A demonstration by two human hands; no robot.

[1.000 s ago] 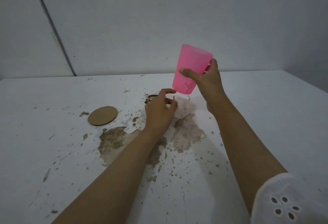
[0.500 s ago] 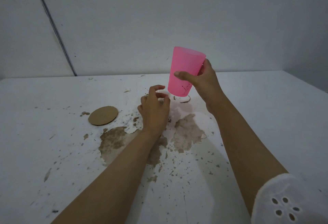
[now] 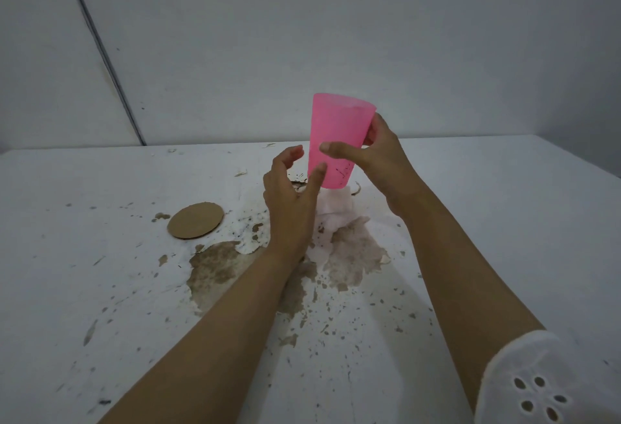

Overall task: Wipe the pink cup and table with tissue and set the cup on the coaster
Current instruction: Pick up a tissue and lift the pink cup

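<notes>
I am seeing the stained white table (image 3: 504,222) carrying a crumpled tissue (image 3: 336,208) directly beneath the cup. My right hand (image 3: 379,158) is gripping the smooth, tapered pink cup (image 3: 336,134) aloft, bearing unreadable dark marks. My left hand (image 3: 289,201) is hovering spread just left of the cup, with the round cardboard coaster (image 3: 196,220) lying farther left.

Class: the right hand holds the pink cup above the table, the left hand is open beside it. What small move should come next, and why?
Probably the left hand drops to pick up the tissue lying under the pink cup: the right hand grips the cup, and the left is empty.
</notes>
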